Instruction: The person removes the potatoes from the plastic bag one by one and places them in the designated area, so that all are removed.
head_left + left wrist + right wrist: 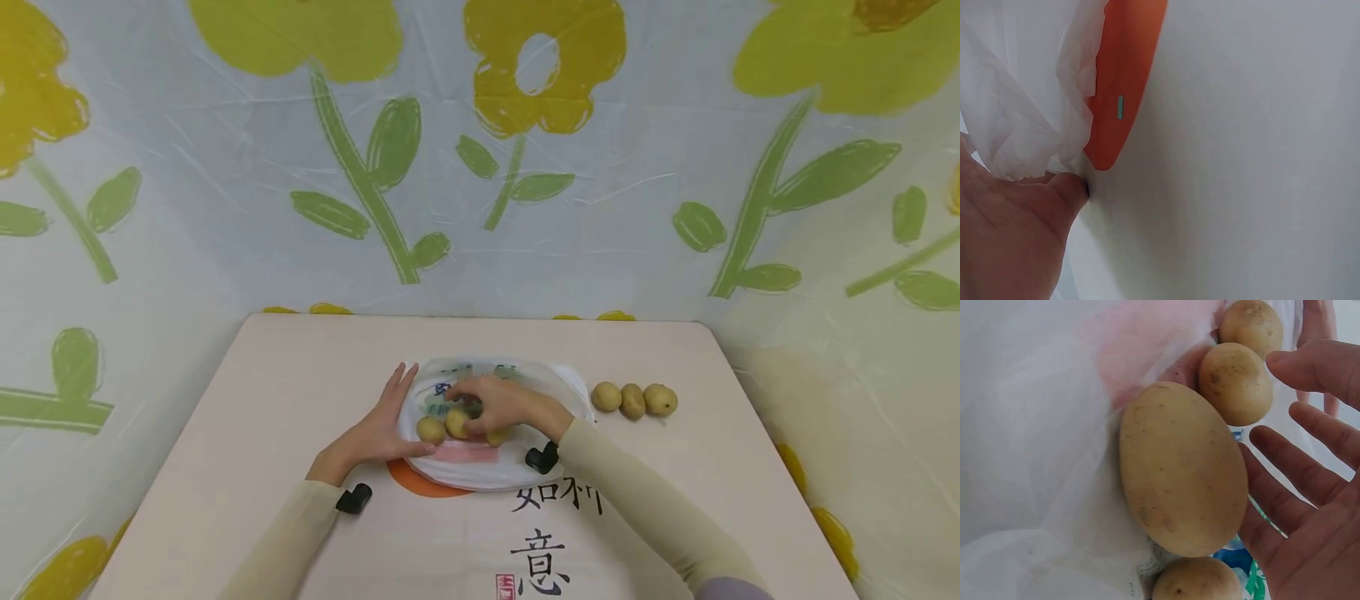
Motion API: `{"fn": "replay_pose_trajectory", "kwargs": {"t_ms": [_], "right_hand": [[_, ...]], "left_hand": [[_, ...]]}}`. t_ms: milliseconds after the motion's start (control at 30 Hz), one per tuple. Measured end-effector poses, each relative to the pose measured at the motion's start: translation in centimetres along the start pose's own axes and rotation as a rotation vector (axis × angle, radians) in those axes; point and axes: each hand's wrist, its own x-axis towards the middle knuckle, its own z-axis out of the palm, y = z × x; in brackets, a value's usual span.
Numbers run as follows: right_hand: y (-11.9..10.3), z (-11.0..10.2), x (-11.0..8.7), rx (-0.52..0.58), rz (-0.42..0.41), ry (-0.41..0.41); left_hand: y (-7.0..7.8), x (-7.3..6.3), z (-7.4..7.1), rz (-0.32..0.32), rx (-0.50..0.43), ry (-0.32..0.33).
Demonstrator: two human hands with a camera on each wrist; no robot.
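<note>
A white plastic bag [525, 471] with printed patches lies on the table, and several potatoes [1184, 469] rest in a row on it. My right hand [495, 404] hovers over this row. In the right wrist view its fingers [1291, 465] are spread beside the potatoes and its thumb is close to a smaller potato [1235, 384]. My left hand [378, 425] lies along the bag's left edge with its fingers extended and thumb apart. The left wrist view shows that thumb [1067, 190] right at the crumpled plastic.
To the right of the bag, three more potatoes [633, 402] sit side by side on the pale table [300, 367]. An orange printed shape [427, 482] and black characters [540, 562] mark the tabletop in front. A flower-patterned sheet [247, 183] surrounds the table.
</note>
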Motion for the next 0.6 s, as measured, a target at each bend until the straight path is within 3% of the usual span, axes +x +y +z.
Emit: {"fn": "replay_pose_trajectory", "kwargs": {"t_ms": [600], "right_hand": [[0.0, 1.4, 0.5, 0.010, 0.029, -0.046]], "left_hand": [[0.0, -0.3, -0.2, 0.013, -0.038, -0.011]]}}
